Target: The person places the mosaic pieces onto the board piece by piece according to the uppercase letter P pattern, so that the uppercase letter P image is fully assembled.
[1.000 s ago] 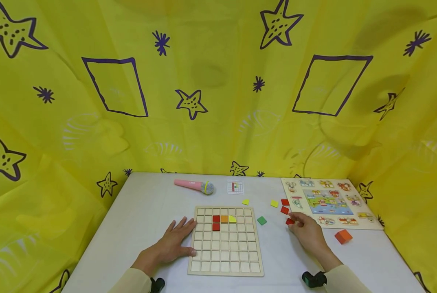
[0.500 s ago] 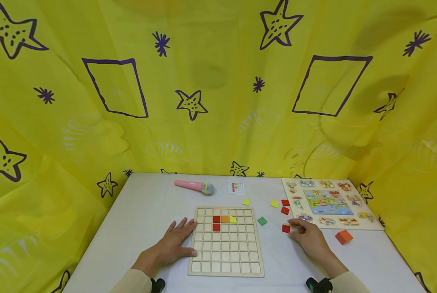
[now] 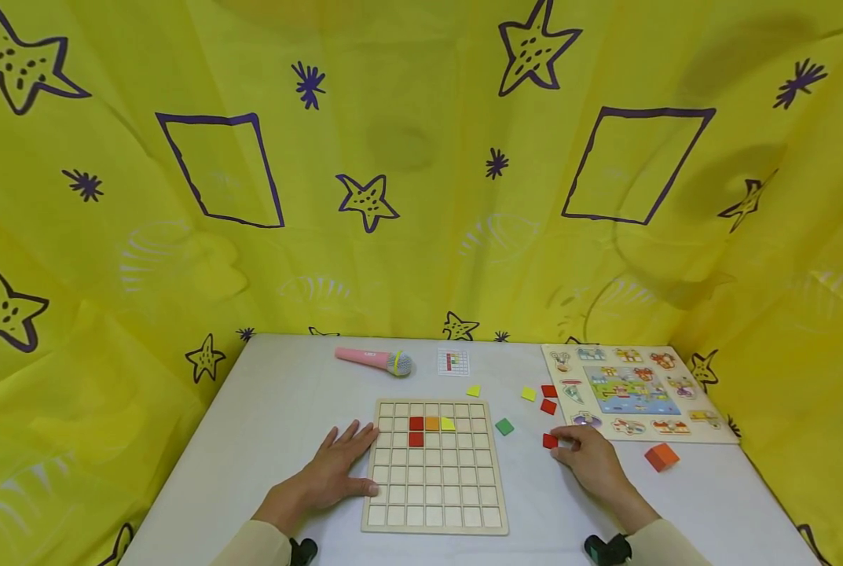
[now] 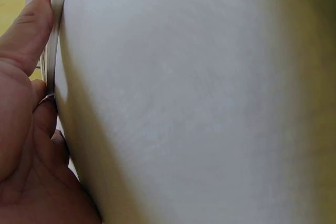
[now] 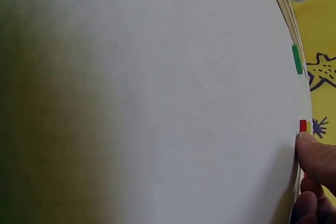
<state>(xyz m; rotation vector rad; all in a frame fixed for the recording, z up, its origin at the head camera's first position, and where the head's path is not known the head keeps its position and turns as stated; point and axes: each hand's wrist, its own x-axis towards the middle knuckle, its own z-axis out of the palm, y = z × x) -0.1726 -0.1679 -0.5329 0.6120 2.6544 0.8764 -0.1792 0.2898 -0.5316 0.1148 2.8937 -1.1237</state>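
Note:
A wooden grid board (image 3: 435,475) lies in the middle of the table; its upper cells hold two red tiles, an orange tile (image 3: 432,424) and a yellow tile. My left hand (image 3: 332,470) rests spread along the board's left side, with the thumb (image 4: 37,19) touching its edge in the left wrist view. To the right of the board, my right hand (image 3: 594,464) pinches a small red square tile (image 3: 550,442) between thumb and index finger, low at the tabletop. In the right wrist view, the thumb (image 5: 315,158) is against that red tile (image 5: 303,125).
Two more red tiles (image 3: 548,407) and a yellow tile (image 3: 529,394) lie near a picture puzzle board (image 3: 633,393). A green tile (image 3: 504,427) sits beside the grid board. Behind are a yellow piece (image 3: 474,391), a pattern card (image 3: 453,362) and a toy microphone (image 3: 372,359). An orange block (image 3: 661,457) stands right.
The right hand brought the red tile toward the front of the table, away from the puzzle board, parted from it briefly, then closed its fingertips on it. The left hand stayed still.

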